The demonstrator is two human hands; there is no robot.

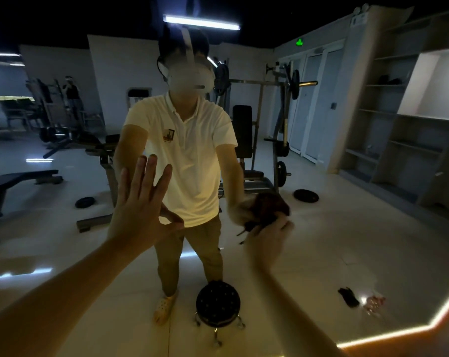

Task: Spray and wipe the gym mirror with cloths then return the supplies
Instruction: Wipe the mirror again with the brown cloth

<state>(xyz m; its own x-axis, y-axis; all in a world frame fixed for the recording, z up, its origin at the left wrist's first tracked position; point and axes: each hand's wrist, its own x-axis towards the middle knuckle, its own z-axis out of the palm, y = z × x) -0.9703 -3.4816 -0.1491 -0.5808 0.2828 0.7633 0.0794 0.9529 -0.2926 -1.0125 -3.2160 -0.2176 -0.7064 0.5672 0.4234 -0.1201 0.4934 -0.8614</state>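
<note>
Pressing the left hand (pixel 141 210) flat against the mirror (pixel 334 240) on the left, fingers (pixel 151 173) straight, spread and holding nothing. Risking palm and fingertip prints on the glass there, and so probably needing another pass over that patch. Seemingly leaning weight into the glass too, judging by the outstretched arm, and courting a slip on any wet spray under the palm. Moving rightwards, bunching a dark cloth (pixel 269 206) in the right hand (pixel 269 235), fingers curled round it, holding it up against the mirror at about hip height in the reflection; blurring here, so probably rubbing mid-stroke. Risking streaks by wiping with a wadded lump rather than a flat face, and risking missed bands in such dim light. Trailing thin dark ends below the hand, possibly dragging across the glass. Lower down, reflecting a round black stool (pixel 218 304) close by the feet, inviting a trip on any sideways step. Further right, reflecting a dark item (pixel 348 297) and a reddish one (pixel 374 302) lying on the floor, too dim for identifying. Not showing any spray bottle anywhere, so risking leaving supplies behind at the return step.
</note>
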